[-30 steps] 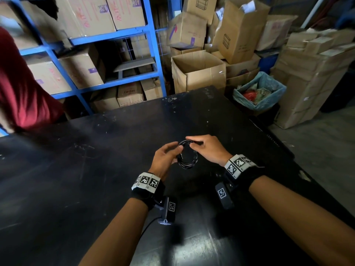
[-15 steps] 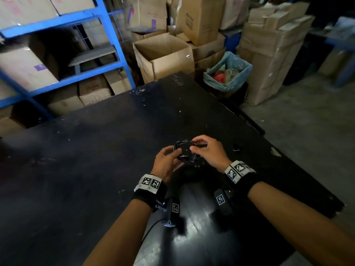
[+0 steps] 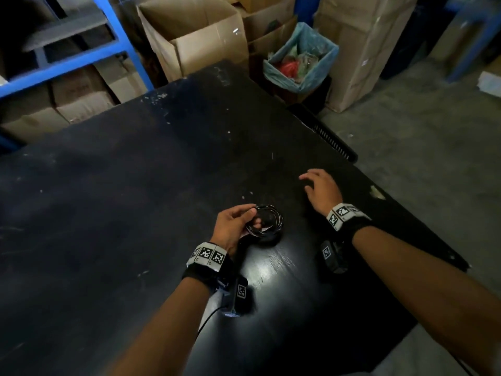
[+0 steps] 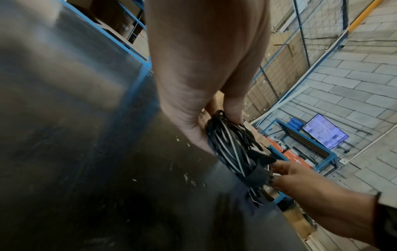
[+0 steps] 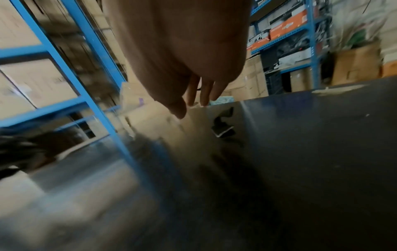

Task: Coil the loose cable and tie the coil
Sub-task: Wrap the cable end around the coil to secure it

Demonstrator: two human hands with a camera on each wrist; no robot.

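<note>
At nine to ten o'clock in the head view, a blue shelving frame [image 3: 67,61] holds brown cartons [image 3: 81,100] behind the far edge of the black table [image 3: 113,213]. At twelve o'clock an open cardboard box [image 3: 195,36] stands on the floor past the table's far corner.

Just below centre, toward six o'clock, the left hand [image 3: 234,226] grips the coiled black cable [image 3: 267,222], with the thumb over the top of the loops and the fingers curled under and through them. The coil sits low over the table; whether it touches the surface cannot be told. The left wrist view shows the same coil [image 4: 232,149] pinched between thumb and fingers [image 4: 233,108], with pale streaks along its strands and a dark band or end piece at its five o'clock side.

Right of the coil, at about three o'clock of centre, the right hand [image 3: 322,189] hovers over the table with fingers loosely spread, holding nothing and apart from the coil. In the right wrist view its fingers [image 5: 205,95] point toward a small dark piece [image 5: 223,125] lying on the table near them; what it is cannot be told.

At one o'clock a bin lined with a blue bag [image 3: 301,54] stands beside tall cartons [image 3: 360,50].
</note>
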